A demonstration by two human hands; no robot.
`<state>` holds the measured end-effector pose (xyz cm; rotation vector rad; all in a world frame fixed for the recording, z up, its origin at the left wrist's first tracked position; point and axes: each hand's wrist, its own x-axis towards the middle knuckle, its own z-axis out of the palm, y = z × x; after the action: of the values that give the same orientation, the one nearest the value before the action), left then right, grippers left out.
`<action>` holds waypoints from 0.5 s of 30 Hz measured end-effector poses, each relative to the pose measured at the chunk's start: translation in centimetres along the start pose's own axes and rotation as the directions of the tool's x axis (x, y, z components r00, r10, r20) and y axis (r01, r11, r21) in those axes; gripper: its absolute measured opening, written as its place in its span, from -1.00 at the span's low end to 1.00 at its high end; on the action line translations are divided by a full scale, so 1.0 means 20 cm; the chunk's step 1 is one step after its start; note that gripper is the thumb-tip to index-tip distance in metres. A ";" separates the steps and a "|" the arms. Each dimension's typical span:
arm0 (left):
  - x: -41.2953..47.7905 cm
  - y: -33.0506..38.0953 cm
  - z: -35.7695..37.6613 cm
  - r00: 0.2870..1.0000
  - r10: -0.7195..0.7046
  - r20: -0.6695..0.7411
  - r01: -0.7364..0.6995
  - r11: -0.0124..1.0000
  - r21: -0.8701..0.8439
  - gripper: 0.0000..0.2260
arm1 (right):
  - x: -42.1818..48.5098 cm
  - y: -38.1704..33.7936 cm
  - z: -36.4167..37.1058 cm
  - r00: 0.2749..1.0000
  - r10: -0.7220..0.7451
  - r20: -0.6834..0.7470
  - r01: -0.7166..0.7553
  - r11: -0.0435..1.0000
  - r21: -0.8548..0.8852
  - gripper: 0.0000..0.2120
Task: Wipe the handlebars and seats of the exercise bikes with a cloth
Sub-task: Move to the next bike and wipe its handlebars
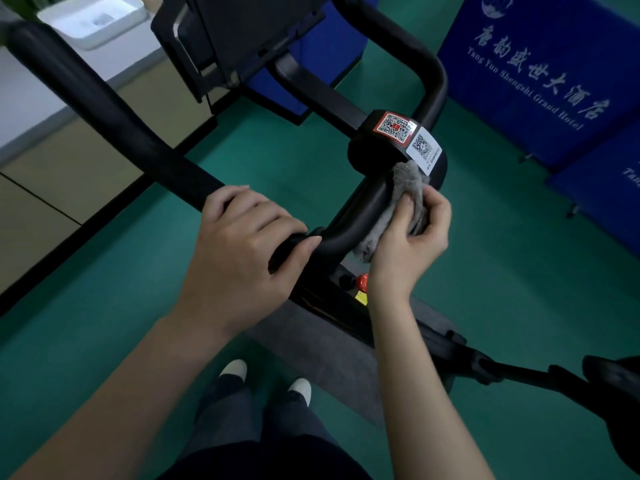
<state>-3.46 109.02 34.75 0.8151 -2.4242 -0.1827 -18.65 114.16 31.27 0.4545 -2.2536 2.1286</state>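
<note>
The exercise bike's black handlebar [114, 112] loops across the view, from the upper left down to the centre and up again at the right. My left hand [242, 251] is wrapped around the near bend of the bar. My right hand [412, 237] presses a grey cloth [405, 192] against the bar just below the central hub [398, 147], which carries two QR code stickers. The black seat [616, 382] shows only in part at the lower right edge.
A black console [221, 39] is mounted above the handlebar. Blue banners [540, 71] with white lettering stand at the right on the green floor [519, 306]. A red knob [363, 280] sits on the frame below the bar. My feet are on the floor below.
</note>
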 end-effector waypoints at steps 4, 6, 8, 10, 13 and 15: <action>0.00 0.00 -0.01 1.000 0.004 0.004 -0.004 1.000 -0.004 -0.74 | -0.07 0.00 -0.02 1.000 0.004 0.009 -0.004 1.000 0.019 -0.90; 0.00 0.00 -0.01 1.000 0.006 -0.001 -0.006 1.000 -0.008 -0.74 | -0.17 0.00 -0.04 1.000 0.014 0.010 -0.014 0.998 0.057 -0.88; 0.00 0.00 -0.01 1.000 -0.003 -0.009 0.002 1.000 -0.016 -0.74 | -0.25 0.00 -0.06 0.999 0.052 0.014 -0.053 0.994 0.092 -0.87; 0.00 0.00 0.00 1.000 -0.012 -0.009 0.012 1.000 -0.019 -0.73 | -0.28 -0.01 -0.08 0.998 0.058 0.010 -0.058 0.994 0.095 -0.85; 0.00 0.00 0.00 1.000 -0.018 -0.001 0.018 0.999 -0.031 -0.74 | -0.19 -0.06 -0.11 0.992 -0.105 0.069 0.103 0.994 0.042 -0.85; 0.00 -0.01 -0.01 1.000 -0.023 0.001 0.023 0.999 -0.040 -0.74 | -0.04 -0.11 -0.11 0.934 -0.288 0.210 0.307 0.949 -0.066 -0.89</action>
<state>-3.30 108.93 34.79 0.8253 -2.4047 -0.2395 -17.75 116.34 33.40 0.9752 -2.1970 1.8873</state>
